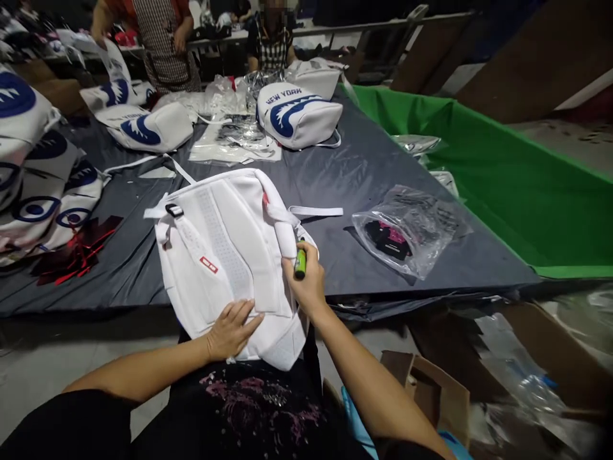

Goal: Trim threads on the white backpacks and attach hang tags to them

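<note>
A white backpack (191,281) lies tilted over the table's near edge, its padded back and shoulder straps facing up. A small red label is on one strap. My left hand (232,329) rests flat on the lower back panel, fingers spread. At the pack's right side my right hand (309,281) is closed around a green lighter-like cylinder with a dark end, perhaps a small lighter or marker (300,263). The same hand touches the right shoulder strap. Its fingertips are partly hidden behind the strap.
The table (143,268) has a dark grey cover. White backpacks with blue designs (301,115) stand at the back, more are piled at left (38,172). A clear plastic bag (412,230) lies right, beside a green fabric bin (502,185). Cardboard boxes (440,390) sit below; two people are across.
</note>
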Available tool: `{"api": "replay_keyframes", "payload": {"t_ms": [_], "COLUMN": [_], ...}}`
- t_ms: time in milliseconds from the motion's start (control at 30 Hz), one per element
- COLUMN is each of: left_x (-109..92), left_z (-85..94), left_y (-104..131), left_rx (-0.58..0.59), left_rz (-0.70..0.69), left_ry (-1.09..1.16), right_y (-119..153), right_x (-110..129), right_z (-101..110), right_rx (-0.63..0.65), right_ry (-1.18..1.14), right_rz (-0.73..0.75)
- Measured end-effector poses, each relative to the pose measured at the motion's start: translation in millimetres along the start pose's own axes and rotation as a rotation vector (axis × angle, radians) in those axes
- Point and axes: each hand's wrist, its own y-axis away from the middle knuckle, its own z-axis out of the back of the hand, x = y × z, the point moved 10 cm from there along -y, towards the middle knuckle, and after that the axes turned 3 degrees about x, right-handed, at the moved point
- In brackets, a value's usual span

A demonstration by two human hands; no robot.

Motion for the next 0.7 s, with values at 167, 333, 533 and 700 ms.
{"api": "replay_keyframes", "payload": {"t_ms": [167,333,533,700], "left_x": [55,119,123,158], "left_z": [70.4,38.6,22.5,32.5], "left_y": [-105,-203,-199,-206], "left_rx": [-0.172,0.192,0.312,0.278], "left_rz": [-0.032,-0.187,-0.241,-0.198], "left_ry": [-0.081,-0.106,-0.038,-0.081], "right_y": [15,9,5,1], "right_x": [1,-2,-12,-14], "right_z": [8,-6,-15,-25], "right_rx": [-0.031,-0.002,-0.026,0.004], "right_ry": [-0.048,0.012,0.111,0.196], "right_rz": [0.124,0.147,0.165,0.177]}}
